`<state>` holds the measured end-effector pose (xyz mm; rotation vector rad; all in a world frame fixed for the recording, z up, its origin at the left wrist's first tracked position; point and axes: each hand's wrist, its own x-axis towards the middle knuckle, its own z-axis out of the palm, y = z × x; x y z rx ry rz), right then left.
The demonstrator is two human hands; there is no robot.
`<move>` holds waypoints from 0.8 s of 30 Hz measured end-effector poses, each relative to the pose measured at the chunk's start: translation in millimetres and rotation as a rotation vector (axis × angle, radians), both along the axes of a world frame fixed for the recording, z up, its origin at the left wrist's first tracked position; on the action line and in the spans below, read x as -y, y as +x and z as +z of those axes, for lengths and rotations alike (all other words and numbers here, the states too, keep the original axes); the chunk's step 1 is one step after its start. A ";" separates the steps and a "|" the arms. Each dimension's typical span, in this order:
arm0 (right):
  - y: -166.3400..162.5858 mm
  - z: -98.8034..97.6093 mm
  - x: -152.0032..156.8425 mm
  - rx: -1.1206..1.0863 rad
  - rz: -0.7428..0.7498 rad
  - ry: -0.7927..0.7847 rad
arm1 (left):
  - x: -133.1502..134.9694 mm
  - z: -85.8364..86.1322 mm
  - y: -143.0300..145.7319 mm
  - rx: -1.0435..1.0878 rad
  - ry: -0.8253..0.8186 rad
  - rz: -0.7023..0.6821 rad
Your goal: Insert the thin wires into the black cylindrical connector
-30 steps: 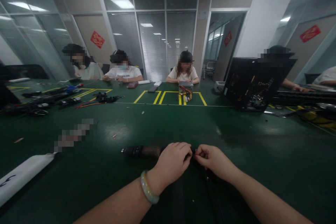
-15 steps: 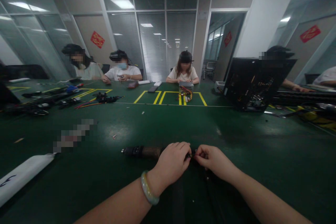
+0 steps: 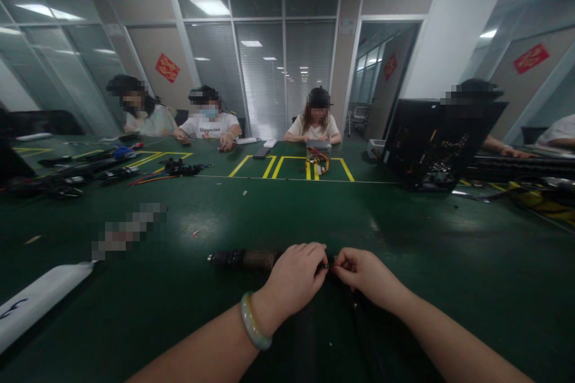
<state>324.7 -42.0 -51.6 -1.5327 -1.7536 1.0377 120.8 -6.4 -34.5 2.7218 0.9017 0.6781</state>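
Observation:
A dark rod-like handle (image 3: 258, 260) lies crosswise on the green table, with a brown section, black rings and a silver tip at its left end. My left hand (image 3: 294, 275), wearing a jade-coloured bangle (image 3: 256, 320), is closed over its right part, fingers curled round it. Just right of it, my right hand (image 3: 366, 275) is closed in a pinch, its fingertips nearly meeting the left ones. Whatever small dark piece sits between the fingertips is too small and dim to name. A thin dark rod (image 3: 356, 306) runs toward me from below my right hand.
On the left lies a white sleeve-like item (image 3: 45, 302) with a dark mark. Cables and dark parts (image 3: 81, 167) lie farther back. A black computer case (image 3: 438, 143) stands at right, a power supply with wires (image 3: 318, 152) at the far middle. Several people sit across the table.
My hands and the handle have stayed almost still. Across the table, a masked person's hand has lowered to the tabletop.

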 end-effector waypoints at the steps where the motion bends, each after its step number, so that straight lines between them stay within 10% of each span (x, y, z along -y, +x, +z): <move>1: 0.0 0.3 0.2 0.002 -0.001 -0.001 | 0.1 0.2 0.1 -0.006 0.006 -0.009; 24: 1.2 -0.5 0.1 0.008 0.003 0.022 | -0.1 0.3 1.4 -0.021 0.023 0.023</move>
